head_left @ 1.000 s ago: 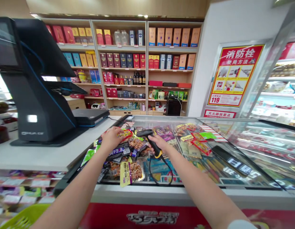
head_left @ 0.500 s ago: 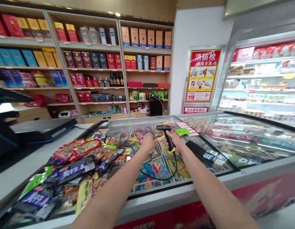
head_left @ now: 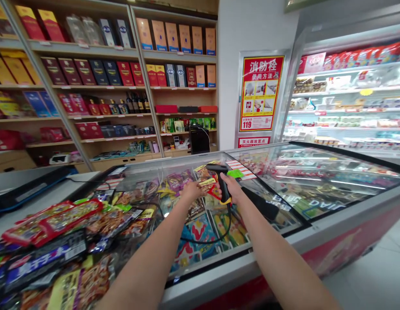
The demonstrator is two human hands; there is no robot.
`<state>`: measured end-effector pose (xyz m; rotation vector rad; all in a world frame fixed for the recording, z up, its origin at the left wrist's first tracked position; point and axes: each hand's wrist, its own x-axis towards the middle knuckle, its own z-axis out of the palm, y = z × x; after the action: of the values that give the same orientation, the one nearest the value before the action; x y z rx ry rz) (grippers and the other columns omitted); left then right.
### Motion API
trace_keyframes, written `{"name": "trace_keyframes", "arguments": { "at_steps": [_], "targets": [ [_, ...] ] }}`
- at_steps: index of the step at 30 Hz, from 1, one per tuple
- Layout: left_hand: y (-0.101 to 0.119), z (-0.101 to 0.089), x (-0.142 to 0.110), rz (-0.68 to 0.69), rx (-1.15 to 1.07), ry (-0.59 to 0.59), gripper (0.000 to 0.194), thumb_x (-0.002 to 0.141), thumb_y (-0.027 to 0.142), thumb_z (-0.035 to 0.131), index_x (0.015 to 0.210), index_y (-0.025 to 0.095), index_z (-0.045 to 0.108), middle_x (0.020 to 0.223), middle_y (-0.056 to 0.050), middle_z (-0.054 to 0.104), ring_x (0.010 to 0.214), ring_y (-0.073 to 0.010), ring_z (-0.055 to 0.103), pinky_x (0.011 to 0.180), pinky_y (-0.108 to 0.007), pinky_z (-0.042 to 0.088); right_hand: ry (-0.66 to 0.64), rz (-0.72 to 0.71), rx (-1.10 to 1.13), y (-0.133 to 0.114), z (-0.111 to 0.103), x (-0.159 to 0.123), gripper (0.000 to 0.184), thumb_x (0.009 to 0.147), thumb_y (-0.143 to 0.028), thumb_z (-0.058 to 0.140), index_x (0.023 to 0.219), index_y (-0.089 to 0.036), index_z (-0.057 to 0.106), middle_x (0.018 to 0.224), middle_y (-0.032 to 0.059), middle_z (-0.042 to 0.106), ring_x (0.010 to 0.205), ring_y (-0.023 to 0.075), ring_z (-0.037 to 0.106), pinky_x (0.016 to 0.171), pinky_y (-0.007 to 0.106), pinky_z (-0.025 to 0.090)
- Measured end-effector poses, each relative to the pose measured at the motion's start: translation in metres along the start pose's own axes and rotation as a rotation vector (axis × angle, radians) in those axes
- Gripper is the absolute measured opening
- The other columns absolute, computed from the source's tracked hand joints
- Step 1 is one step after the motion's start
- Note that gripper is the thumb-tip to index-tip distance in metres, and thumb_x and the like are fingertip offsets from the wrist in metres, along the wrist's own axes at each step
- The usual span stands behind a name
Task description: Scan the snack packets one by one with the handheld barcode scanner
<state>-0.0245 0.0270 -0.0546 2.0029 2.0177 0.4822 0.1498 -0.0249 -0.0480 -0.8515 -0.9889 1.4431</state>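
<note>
My right hand [head_left: 231, 186] is wrapped round the grip of a black and yellow barcode scanner [head_left: 224, 189], its head pointing left. Its cable loops down over the glass. Left of it, my left hand [head_left: 190, 190] is closed on the edge of a snack packet [head_left: 204, 175] with yellow labels and a red corner. This packet lies under and beside the scanner head, partly hidden by it. Both hands are above the glass lid of a chest freezer [head_left: 200, 289]. A pile of snack packets [head_left: 69, 217], red, black and yellow, lies to the left.
A bright green tag [head_left: 235, 173] and a black object [head_left: 261, 204] lie near my right hand. Frozen goods show through the glass. Shelves of boxed bottles [head_left: 90, 72] stand behind, a red poster [head_left: 262, 92] hangs on the wall, and a lit fridge [head_left: 348, 99] is at right.
The view has turned right, so shelves and snack pile shift left. More of the packet by the scanner shows, with its red corner. My right hand still holds the scanner.
</note>
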Motion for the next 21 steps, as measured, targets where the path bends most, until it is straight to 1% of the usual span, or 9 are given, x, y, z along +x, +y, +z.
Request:
{"name": "trace_keyframes", "arguments": {
  "at_steps": [2, 4, 6, 9, 12, 15, 17, 18, 21],
  "targets": [
    [-0.009, -0.003, 0.004, -0.007, -0.034, 0.007, 0.043, 0.051, 0.047, 0.079, 0.089, 0.028, 0.071, 0.106, -0.01, 0.07, 0.105, -0.0343, 0.06, 0.085, -0.046, 0.044, 0.014, -0.002, -0.001, -0.001, -0.001, -0.001, 0.034, 0.08, -0.05, 0.063, 0.081, -0.021, 0.046, 0.055, -0.0055, 0.056, 0.038, 0.0083, 0.047, 0.036, 0.021, 0.043],
    [-0.017, -0.005, 0.007, -0.021, -0.055, 0.033, 0.041, 0.053, 0.051, 0.077, 0.085, 0.026, 0.07, 0.102, -0.011, 0.07, 0.102, -0.0342, 0.061, 0.083, -0.045, 0.044, 0.025, 0.002, -0.009, -0.001, -0.002, -0.001, 0.035, 0.079, -0.051, 0.063, 0.081, -0.021, 0.046, 0.055, -0.0054, 0.055, 0.037, 0.0082, 0.047, 0.036, 0.021, 0.043],
    [-0.02, -0.005, 0.007, -0.056, -0.054, 0.095, 0.046, 0.056, 0.058, 0.073, 0.085, 0.022, 0.07, 0.107, -0.017, 0.068, 0.105, -0.0369, 0.059, 0.083, -0.048, 0.044, 0.027, 0.007, -0.014, 0.0, -0.003, 0.0, 0.035, 0.079, -0.051, 0.063, 0.079, -0.02, 0.045, 0.055, -0.0051, 0.055, 0.037, 0.0081, 0.047, 0.035, 0.022, 0.042],
    [-0.014, -0.001, 0.003, -0.093, -0.01, 0.188, 0.056, 0.062, 0.064, 0.065, 0.092, 0.018, 0.07, 0.12, -0.024, 0.061, 0.115, -0.0407, 0.052, 0.09, -0.054, 0.04, 0.029, 0.01, -0.021, 0.001, -0.004, 0.0, 0.035, 0.079, -0.051, 0.062, 0.077, -0.02, 0.046, 0.054, -0.0051, 0.055, 0.036, 0.0081, 0.046, 0.035, 0.022, 0.042],
    [-0.002, 0.003, -0.004, -0.064, 0.021, 0.154, 0.055, 0.063, 0.06, 0.067, 0.098, 0.018, 0.069, 0.125, -0.022, 0.057, 0.12, -0.0398, 0.049, 0.093, -0.054, 0.038, 0.026, 0.014, -0.049, 0.001, -0.001, -0.002, 0.035, 0.079, -0.052, 0.062, 0.08, -0.02, 0.047, 0.054, -0.0057, 0.055, 0.036, 0.0084, 0.047, 0.036, 0.022, 0.043],
    [0.005, 0.005, -0.005, -0.076, -0.009, 0.099, 0.045, 0.061, 0.05, 0.073, 0.093, 0.019, 0.068, 0.123, -0.02, 0.06, 0.119, -0.0384, 0.051, 0.091, -0.051, 0.04, 0.041, 0.027, -0.099, 0.001, 0.003, -0.005, 0.035, 0.08, -0.053, 0.061, 0.079, -0.02, 0.046, 0.052, -0.0053, 0.054, 0.035, 0.0086, 0.046, 0.035, 0.022, 0.041],
    [0.002, 0.008, -0.002, -0.084, -0.102, 0.121, 0.035, 0.063, 0.043, 0.074, 0.088, 0.02, 0.067, 0.112, -0.016, 0.066, 0.112, -0.0356, 0.057, 0.088, -0.047, 0.041, 0.052, 0.031, -0.119, 0.0, 0.006, -0.006, 0.036, 0.08, -0.052, 0.061, 0.076, -0.02, 0.045, 0.051, -0.0048, 0.053, 0.036, 0.0085, 0.045, 0.035, 0.022, 0.04],
    [-0.002, 0.01, 0.002, -0.082, -0.185, 0.158, 0.03, 0.066, 0.04, 0.072, 0.087, 0.02, 0.066, 0.104, -0.014, 0.069, 0.107, -0.033, 0.06, 0.087, -0.045, 0.043, 0.051, 0.029, -0.121, 0.0, 0.007, -0.007, 0.036, 0.079, -0.052, 0.061, 0.075, -0.02, 0.045, 0.051, -0.0047, 0.053, 0.036, 0.0086, 0.046, 0.035, 0.022, 0.04],
    [-0.017, 0.016, 0.015, -0.066, -0.553, 0.313, 0.017, 0.076, 0.033, 0.062, 0.085, 0.019, 0.061, 0.084, -0.007, 0.071, 0.086, -0.0234, 0.067, 0.075, -0.034, 0.048, 0.032, 0.027, -0.12, 0.0, 0.008, -0.008, 0.036, 0.078, -0.052, 0.063, 0.078, -0.021, 0.045, 0.052, -0.0051, 0.053, 0.037, 0.0092, 0.045, 0.036, 0.023, 0.04]
  ]
}}
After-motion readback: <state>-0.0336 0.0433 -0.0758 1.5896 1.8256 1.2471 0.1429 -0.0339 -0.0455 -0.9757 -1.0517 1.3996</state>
